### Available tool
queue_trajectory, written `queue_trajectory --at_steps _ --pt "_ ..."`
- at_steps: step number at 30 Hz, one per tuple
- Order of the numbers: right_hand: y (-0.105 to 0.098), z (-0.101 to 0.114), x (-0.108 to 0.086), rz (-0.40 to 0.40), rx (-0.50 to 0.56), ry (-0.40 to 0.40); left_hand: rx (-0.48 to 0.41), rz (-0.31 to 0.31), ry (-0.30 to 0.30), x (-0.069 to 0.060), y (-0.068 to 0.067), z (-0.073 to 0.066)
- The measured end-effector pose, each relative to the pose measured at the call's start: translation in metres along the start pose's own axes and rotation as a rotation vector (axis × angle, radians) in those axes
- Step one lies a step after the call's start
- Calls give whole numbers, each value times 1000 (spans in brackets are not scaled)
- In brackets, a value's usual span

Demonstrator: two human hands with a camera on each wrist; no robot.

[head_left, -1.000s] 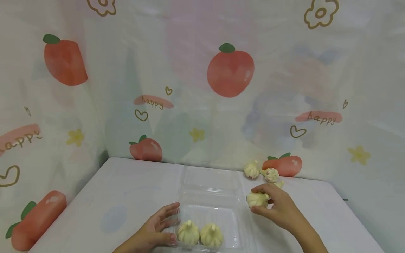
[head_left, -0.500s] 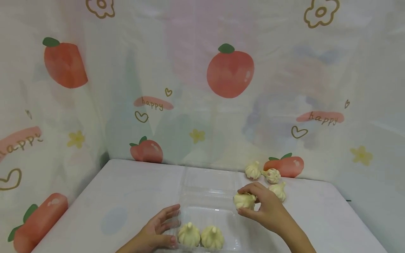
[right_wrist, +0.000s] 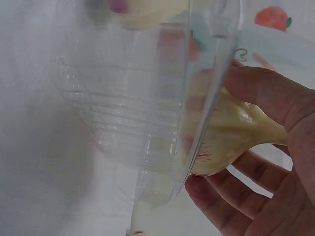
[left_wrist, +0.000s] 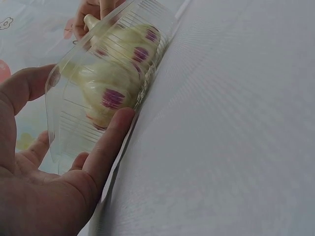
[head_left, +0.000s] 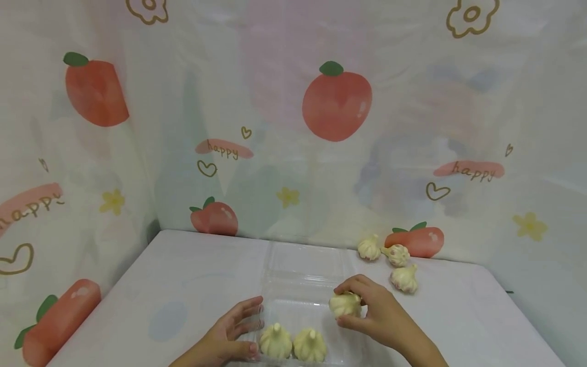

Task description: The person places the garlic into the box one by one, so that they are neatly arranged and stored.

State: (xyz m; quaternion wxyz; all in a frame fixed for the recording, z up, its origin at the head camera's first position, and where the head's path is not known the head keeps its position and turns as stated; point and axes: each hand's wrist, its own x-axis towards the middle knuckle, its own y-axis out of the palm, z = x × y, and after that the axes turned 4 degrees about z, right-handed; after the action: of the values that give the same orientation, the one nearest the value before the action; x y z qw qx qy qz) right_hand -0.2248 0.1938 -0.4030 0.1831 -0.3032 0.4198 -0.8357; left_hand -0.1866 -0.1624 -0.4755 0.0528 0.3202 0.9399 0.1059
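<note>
A clear plastic clamshell box (head_left: 298, 311) lies on the table with its lid (head_left: 304, 261) folded back, away from me. Two garlic bulbs (head_left: 276, 340) sit side by side in its near left part, stems up. Along the box's left wall, my left hand (head_left: 229, 331) rests with extended fingers, its thumb and fingertips touching the plastic (left_wrist: 74, 115). Between thumb and fingers my right hand (head_left: 378, 311) grips another garlic bulb (head_left: 344, 305) over the box's right side. The right wrist view has this garlic bulb (right_wrist: 231, 132) at the box's rim, partly behind the clear wall.
Beyond my right hand, at the back right of the table, lie three more garlic bulbs (head_left: 404, 279). The white cloth-covered table (head_left: 197, 275) meets a printed backdrop (head_left: 257, 92) behind and at the left.
My right hand has carried its garlic bulb left and slightly toward me, from near the other loose bulbs to over the box's right side. The left hand stays against the box.
</note>
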Motion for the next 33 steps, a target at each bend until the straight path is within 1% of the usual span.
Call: queue_trajectory --at_steps 5,9,11,13,18,20,24,26,28,33 --pt "3 3 1 46 -15 -14 3 1 3 1 -1 0" --pt "4 7 -1 60 -71 -27 7 2 3 0 -1 1" --pt "5 9 -2 80 -94 -40 7 1 2 1 -1 1" --pt "5 11 -3 119 -101 -48 6 -4 -2 1 -1 1" --pt "6 14 -3 252 -102 -68 23 -2 7 2 -2 2" --pt "7 14 -3 284 -97 -83 30 -2 11 2 -2 2" --pt "10 14 -4 305 -89 -109 37 -2 7 2 -1 2" --pt "12 14 -4 305 -101 -115 37 -3 3 2 -1 1" --pt "13 14 -3 306 -117 -120 38 0 10 2 -2 2" --pt "16 15 -1 341 -125 -103 44 11 35 2 -3 2"
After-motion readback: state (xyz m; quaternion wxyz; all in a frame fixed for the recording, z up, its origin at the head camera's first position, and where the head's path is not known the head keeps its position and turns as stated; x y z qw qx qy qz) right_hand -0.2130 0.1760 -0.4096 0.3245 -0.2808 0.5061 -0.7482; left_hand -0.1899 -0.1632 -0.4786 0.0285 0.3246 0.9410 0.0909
